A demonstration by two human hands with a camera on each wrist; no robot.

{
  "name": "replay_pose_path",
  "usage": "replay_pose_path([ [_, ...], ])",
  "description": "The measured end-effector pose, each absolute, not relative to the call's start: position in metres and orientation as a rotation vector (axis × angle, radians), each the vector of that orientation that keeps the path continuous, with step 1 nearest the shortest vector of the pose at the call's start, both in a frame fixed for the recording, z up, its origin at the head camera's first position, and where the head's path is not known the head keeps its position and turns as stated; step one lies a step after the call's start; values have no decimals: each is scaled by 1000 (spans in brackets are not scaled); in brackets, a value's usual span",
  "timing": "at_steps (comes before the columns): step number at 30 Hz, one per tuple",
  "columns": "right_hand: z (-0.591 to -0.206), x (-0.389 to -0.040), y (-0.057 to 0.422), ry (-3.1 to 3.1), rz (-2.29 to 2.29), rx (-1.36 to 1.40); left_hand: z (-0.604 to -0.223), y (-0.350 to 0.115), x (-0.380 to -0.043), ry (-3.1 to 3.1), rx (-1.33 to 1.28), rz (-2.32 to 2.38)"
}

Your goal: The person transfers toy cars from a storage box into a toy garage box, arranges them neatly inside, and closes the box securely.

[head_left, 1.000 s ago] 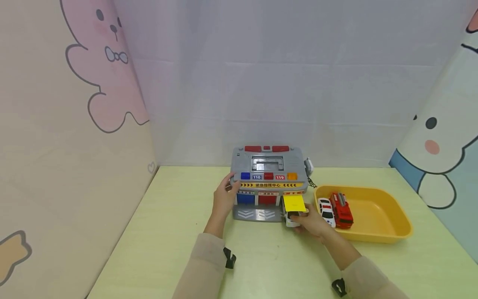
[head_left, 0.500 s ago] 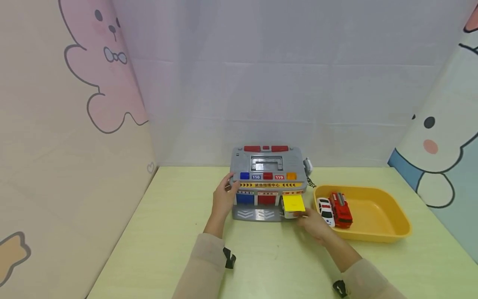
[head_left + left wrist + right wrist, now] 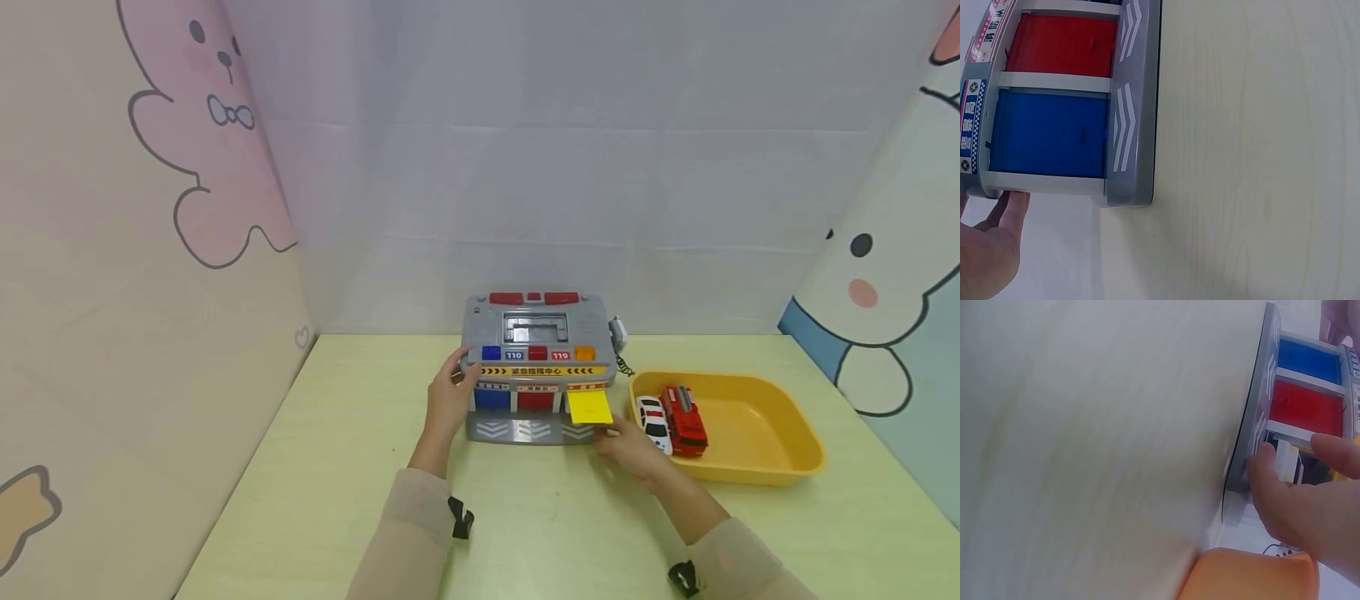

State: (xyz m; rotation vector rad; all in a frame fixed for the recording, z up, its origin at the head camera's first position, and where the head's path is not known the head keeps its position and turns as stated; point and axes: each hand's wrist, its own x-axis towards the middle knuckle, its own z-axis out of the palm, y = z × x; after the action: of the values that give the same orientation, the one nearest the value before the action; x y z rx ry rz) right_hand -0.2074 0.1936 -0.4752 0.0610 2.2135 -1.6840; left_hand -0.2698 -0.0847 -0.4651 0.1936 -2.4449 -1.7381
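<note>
Head view: the tabletop (image 3: 345,467) carries a grey toy garage (image 3: 536,371), with a yellow tray (image 3: 757,425) just beside its right end. The left hand (image 3: 452,396) has its grip around the garage's left edge. The right hand (image 3: 628,446) is by the right bay, its grip released, fingers extended. A red fire truck (image 3: 684,421) lies in the tray; a white toy vehicle (image 3: 1286,461) sits inside that bay, close to the right thumb, contact unclear. A white car (image 3: 655,425) lies beside the truck. The bay's yellow door (image 3: 589,407) is raised.
</note>
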Motion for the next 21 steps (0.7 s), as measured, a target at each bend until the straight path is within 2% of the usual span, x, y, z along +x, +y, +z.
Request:
replay_pose_path([
  [21,-465,-205,200,2080,-1925,45,-465,-86,-268,-2425,138,-1732],
])
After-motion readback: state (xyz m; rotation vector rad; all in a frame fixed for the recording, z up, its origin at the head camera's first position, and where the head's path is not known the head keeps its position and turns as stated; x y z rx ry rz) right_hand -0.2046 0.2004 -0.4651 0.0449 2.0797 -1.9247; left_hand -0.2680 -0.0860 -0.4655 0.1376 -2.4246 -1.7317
